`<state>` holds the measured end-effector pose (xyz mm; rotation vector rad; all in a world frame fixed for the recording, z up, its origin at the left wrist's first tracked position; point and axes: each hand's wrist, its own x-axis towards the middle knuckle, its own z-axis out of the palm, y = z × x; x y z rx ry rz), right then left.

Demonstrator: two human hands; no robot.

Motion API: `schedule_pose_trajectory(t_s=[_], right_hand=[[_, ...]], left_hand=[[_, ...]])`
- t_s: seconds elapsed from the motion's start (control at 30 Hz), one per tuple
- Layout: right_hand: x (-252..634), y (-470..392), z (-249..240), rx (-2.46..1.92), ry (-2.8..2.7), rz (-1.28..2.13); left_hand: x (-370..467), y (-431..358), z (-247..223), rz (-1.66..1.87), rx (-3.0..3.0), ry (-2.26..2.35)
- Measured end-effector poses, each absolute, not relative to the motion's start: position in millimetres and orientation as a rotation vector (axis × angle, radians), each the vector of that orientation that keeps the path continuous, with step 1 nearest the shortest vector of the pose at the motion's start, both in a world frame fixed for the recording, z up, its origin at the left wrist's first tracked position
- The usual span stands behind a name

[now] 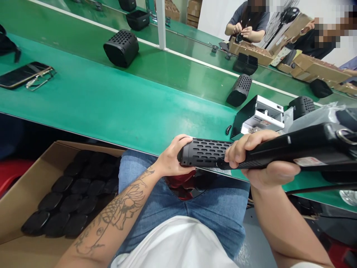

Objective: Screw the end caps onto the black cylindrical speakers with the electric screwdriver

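Note:
My left hand is wrapped around one end of a black housing with rows of slots, held on its side at the table's front edge. My right hand grips a black electric screwdriver with a metal ring at its rear end. The screwdriver's nose points left and meets the right part of the slotted housing; the exact contact spot is hidden by my fingers. Just beyond my right hand stands a white and black box-shaped device, with a small black piece beside it.
An open carton full of black parts stands at lower left. On the green table lie a phone and glasses. More slotted housings sit on the strip behind. A co-worker handles a part across the line.

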<state>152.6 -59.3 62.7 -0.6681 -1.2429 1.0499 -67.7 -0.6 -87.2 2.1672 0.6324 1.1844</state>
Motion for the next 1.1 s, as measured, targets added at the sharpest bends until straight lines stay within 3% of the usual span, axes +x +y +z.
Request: schedule_pose_trajectory(t_s=[0.33, 0.53, 0.63, 0.87, 1.1], right_hand=[[170, -59, 79, -0.776, -1.236, 0.908], [237, -12, 81, -0.975, -0.939, 0.027], [268, 7, 67, -1.043, -0.949, -0.143], [282, 6, 42, -1.067, -1.014, -0.061], [251, -40, 81, -0.953, -1.026, 0.278]], left_hand=[[-69, -2, -86, 1.133, 2.197, 0.658], [-68, 0, -80, 1.05, 2.208, 0.671], [-65, 2, -79, 1.032, 2.206, 0.66], [-63, 2, -84, 1.049, 2.216, 0.661], [-63, 2, -89, 1.066, 2.196, 0.657]])
